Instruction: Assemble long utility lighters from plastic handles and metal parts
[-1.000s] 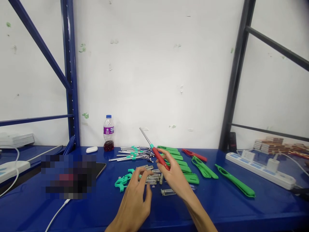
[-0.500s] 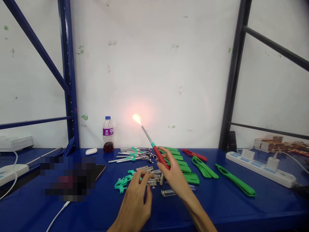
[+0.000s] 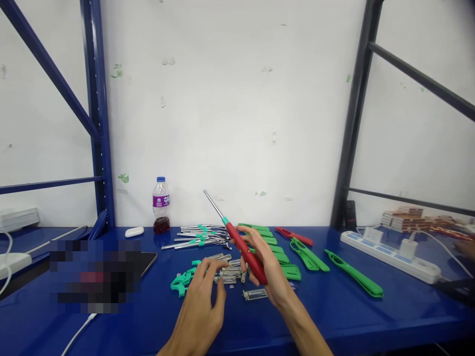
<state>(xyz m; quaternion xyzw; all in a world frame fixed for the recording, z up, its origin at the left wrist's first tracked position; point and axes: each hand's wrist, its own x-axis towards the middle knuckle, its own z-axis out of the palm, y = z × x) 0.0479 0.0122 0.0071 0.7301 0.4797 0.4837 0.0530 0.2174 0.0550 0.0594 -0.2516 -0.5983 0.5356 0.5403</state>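
My right hand (image 3: 270, 267) is wrapped round a red long-necked lighter (image 3: 245, 249), whose metal tube slants up and left with no flame at its tip. Over the loose parts hovers my left hand (image 3: 202, 301), fingers curved and apart, holding nothing. Teal trigger pieces (image 3: 181, 282) lie just left of it. Small clear fuel tanks (image 3: 232, 271) are heaped between the hands, and another tank (image 3: 255, 294) lies nearer me. Behind them are metal lighter tubes (image 3: 193, 242) with wires. Green handle shells (image 3: 291, 272) sit partly behind my right hand.
More green shells (image 3: 354, 274) and a red shell (image 3: 293, 236) lie to the right. A white power strip (image 3: 389, 257) is beyond them. At left stand a drink bottle (image 3: 161, 207), a white case (image 3: 134, 232) and a phone (image 3: 147, 262), partly blurred out, with a cable.
The flame at the lighter's tip has gone out. My right hand has turned the lighter, showing more of its red handle. My left hand stays low, its fingers still apart. The view has shifted slightly.
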